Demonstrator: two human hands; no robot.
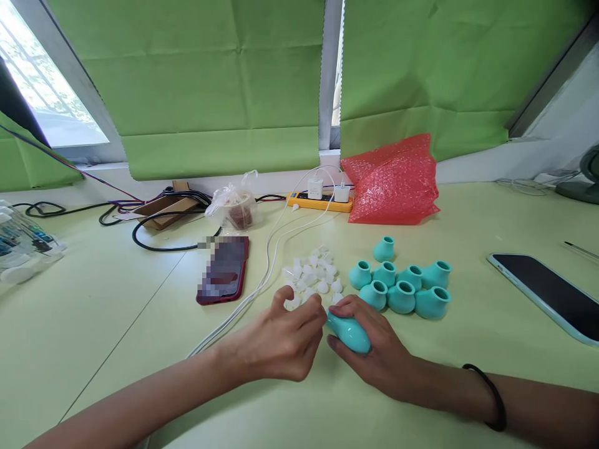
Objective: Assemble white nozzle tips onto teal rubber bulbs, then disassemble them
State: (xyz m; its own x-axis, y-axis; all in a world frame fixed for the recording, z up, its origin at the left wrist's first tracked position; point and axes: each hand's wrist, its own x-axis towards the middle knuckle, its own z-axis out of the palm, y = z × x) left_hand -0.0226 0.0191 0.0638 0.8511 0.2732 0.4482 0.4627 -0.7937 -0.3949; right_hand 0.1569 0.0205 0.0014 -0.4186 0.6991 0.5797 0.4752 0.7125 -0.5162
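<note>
My right hand [374,352] is wrapped round a glossy turquoise rubber bulb [352,335], its narrow end pointing left. My left hand [292,337] is closed against that narrow end, the index finger curled up; whatever its fingertips pinch is hidden. Just beyond my hands lies a loose pile of small translucent white plastic pieces [311,273]. Right of the pile stand several more turquoise bulbs [401,297], grouped closely with their round open mouths tilted up; a single turquoise bulb [384,249] sits behind them.
White cables [269,274] run from an orange power strip [304,201] past a red-cased phone [223,271]. A red bubble-wrap bag [393,184] leans at the back. At right lies a large phone [547,293]. A bagged cup [239,212] and cardboard box [168,209] stand back left.
</note>
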